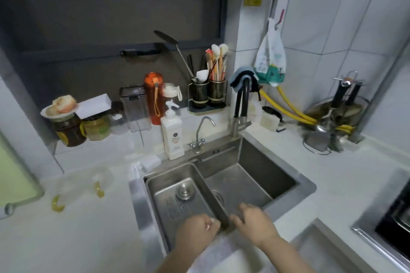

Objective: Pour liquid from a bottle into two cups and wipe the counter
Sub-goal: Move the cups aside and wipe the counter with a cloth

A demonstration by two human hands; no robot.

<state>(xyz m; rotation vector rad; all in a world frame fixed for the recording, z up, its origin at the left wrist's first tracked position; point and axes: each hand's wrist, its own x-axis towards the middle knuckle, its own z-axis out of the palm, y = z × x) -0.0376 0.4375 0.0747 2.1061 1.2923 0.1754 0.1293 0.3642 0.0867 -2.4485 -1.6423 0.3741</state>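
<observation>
Over the sink [288,180], both hands are working: left hand [196,231] is curling its fingers around something whitish. Right hand [255,223] is hovering, fingers loosely bent. Two cups [97,180] are sitting on the counter [77,239].

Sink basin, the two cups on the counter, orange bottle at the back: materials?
Sink basin: looks like brushed stainless steel, grey with soft streaky reflections.
Two cups: clear, glass or plastic, nearly invisible against the white counter apart from their yellow handles; blur leaves it open.
Orange bottle: translucent plastic by its look, with an orange strap hanging down its front.
</observation>
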